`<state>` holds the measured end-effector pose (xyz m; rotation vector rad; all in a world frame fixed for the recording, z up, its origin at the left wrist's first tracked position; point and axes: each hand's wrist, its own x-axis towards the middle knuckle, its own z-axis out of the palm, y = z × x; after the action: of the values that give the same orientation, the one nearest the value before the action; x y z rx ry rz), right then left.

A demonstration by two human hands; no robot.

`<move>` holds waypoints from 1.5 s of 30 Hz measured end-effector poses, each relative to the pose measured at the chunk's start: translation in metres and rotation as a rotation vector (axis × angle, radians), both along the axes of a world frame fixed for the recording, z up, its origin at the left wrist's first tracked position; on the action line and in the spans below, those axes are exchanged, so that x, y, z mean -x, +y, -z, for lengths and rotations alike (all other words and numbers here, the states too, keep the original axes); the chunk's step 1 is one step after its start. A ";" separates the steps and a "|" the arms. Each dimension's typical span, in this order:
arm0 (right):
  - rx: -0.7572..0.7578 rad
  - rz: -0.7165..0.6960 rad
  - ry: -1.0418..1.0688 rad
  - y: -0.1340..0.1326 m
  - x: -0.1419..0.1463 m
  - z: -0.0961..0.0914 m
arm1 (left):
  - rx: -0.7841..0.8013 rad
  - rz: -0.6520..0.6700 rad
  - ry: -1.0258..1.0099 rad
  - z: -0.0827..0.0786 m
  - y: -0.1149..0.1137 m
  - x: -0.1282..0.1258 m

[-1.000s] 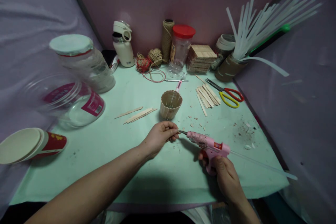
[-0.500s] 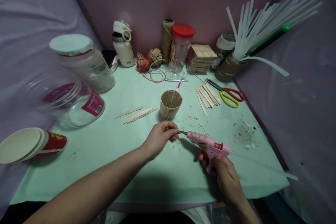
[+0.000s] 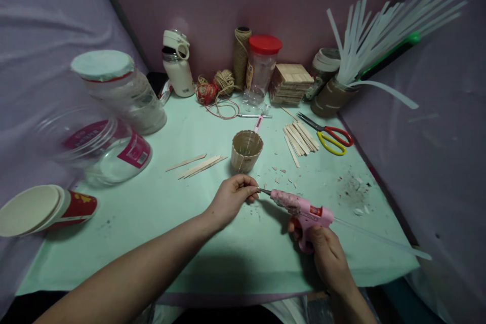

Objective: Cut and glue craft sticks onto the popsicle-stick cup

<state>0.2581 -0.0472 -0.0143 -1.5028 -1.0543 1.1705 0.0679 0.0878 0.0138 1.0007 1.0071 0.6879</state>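
My right hand (image 3: 324, 248) grips a pink hot glue gun (image 3: 301, 207), whose metal nozzle points left. A long translucent glue stick (image 3: 379, 235) sticks out of its back end. The nozzle tip meets the fingertips of my left hand (image 3: 237, 192), which are pinched together. Whatever lies in that pinch is too small and hidden to name. Just behind my left hand stands a small cup covered with wooden sticks (image 3: 245, 154). Several loose craft sticks (image 3: 201, 166) lie left of the cup, and a pile of craft sticks (image 3: 301, 139) lies to its right.
Scissors (image 3: 330, 136) lie at the right beside small wood scraps. A holder of glue sticks (image 3: 332, 96), a stack of wooden squares (image 3: 290, 83), a red-lidded jar (image 3: 261, 68), twine balls (image 3: 216, 86) and a bottle (image 3: 178, 68) line the back. Clear tubs and paper cups (image 3: 72, 210) stand left.
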 end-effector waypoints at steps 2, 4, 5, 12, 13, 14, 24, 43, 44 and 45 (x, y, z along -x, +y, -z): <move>-0.002 0.003 -0.001 0.000 0.000 0.000 | -0.001 -0.002 0.004 -0.001 0.000 0.000; -0.004 0.012 0.003 0.000 0.000 0.000 | -0.001 -0.002 0.004 -0.001 0.000 0.000; -0.006 0.013 0.008 0.000 0.000 0.000 | 0.000 -0.002 0.003 -0.001 0.000 0.000; -0.014 0.017 0.016 0.001 0.002 -0.001 | 0.004 0.002 0.000 -0.001 0.000 0.000; -0.015 0.018 0.015 0.001 0.002 -0.001 | 0.004 0.002 -0.003 -0.001 0.000 0.000; -0.015 0.017 0.012 0.001 0.001 -0.001 | 0.005 0.002 -0.005 0.000 0.000 0.000; -0.007 0.006 0.023 0.000 0.002 0.000 | -0.001 0.005 -0.006 0.001 0.000 0.000; -0.009 0.019 0.035 -0.001 0.000 0.003 | 0.000 0.005 -0.002 0.001 0.000 0.000; -0.006 0.018 0.036 -0.001 0.000 0.003 | 0.000 0.006 -0.001 0.001 0.000 0.000; -0.005 0.018 0.034 -0.001 0.000 0.002 | 0.000 0.008 0.000 0.000 0.000 0.000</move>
<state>0.2580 -0.0482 -0.0168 -1.4802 -1.0180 1.1761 0.0675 0.0877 0.0135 1.0040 1.0028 0.6813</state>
